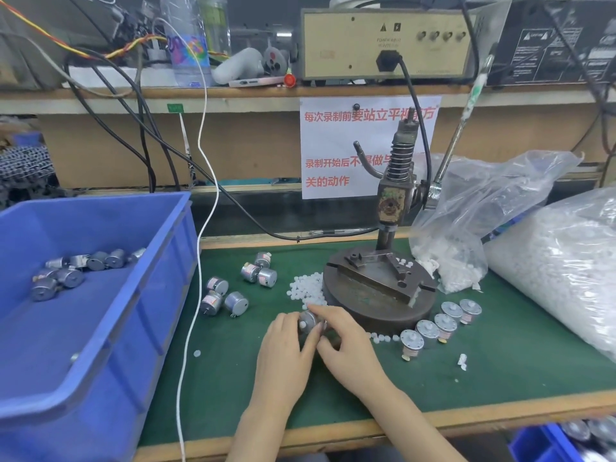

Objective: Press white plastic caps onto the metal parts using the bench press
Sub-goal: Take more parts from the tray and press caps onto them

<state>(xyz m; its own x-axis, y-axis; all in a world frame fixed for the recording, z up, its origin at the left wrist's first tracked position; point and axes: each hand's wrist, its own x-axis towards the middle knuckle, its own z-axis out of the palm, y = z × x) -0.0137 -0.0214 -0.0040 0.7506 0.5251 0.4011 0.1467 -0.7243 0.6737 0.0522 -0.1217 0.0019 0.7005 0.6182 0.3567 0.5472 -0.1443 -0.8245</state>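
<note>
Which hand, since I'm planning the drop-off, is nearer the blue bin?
Left. The left hand is right of the blue bin; the right hand lies further right.

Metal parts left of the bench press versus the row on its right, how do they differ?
The left metal parts lie scattered, mostly on their sides; the right row stands upright, curving along the bench press base. The right row shows a white bit at each top centre; the left metal parts mostly show bare shafts. Both are small silver cylinders on the green mat.
</note>
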